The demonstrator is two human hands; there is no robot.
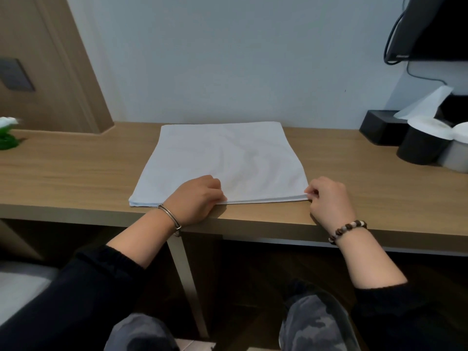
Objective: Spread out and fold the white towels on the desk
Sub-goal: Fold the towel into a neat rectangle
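The white towel [228, 158] lies flat on the wooden desk [76, 168], roughly square, its far edge close to the wall and its near edge along the desk's front edge. Stacked layers show at that near edge (how many I cannot tell). The left hand [195, 198] sits at the middle of the near edge, knuckles up, fingers curled onto the cloth and gripping it. The right hand [329, 198] pinches the towel's near right corner between thumb and fingertips. A metal bangle [169, 216] circles the left wrist, a beaded bracelet [348, 230] the right. At the desk's far right stand a black tissue box [379, 127] and 2 cups [420, 148].
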